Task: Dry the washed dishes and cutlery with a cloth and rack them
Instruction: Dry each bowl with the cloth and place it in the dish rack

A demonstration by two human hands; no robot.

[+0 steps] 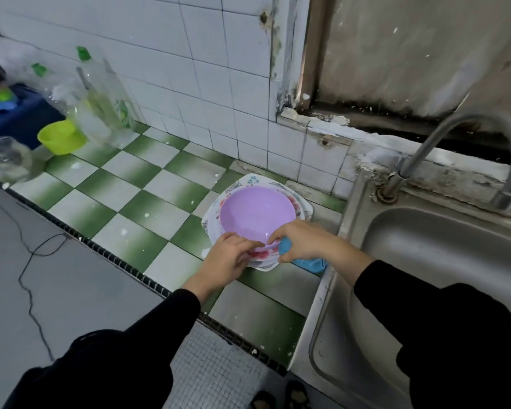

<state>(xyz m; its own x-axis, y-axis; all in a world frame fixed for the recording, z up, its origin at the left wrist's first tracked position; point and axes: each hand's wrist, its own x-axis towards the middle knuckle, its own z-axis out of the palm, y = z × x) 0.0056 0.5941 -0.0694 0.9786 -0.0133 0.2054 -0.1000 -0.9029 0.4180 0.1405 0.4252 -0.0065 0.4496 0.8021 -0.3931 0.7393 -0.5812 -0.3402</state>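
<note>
One head view showed the whole scene. Two hands met over a stack of dishes on the green-and-white checked tile worktop (160,199), just left of the stainless steel sink (425,255). On top of the stack sat a light purple round plastic bowl (257,215), upright, its inside wet and shiny. Under it lay a round plate with red flower print (258,255), and under that a square white plate with leaf pattern (250,180), whose far corner lay close to the white tiled wall (219,84).

The left hand (227,261) reached in from the near side, its fingers curled over the near rim of the bowl and gripping it. The right hand (301,242) was closed around a bunched blue cloth (310,262), with a fingertip touching the bowl's rim at its right near edge. The cloth trailed towards the sink's edge. Both arms wore black sleeves.

A curved metal tap (484,143) arched over the sink. Far to the left on the worktop stood a lime green plastic bowl (61,137) beside clear plastic bottles with green caps (101,104), blurred, and a dark blue crate (21,119) behind them. A thin black cable (27,261) ran across the grey floor.
</note>
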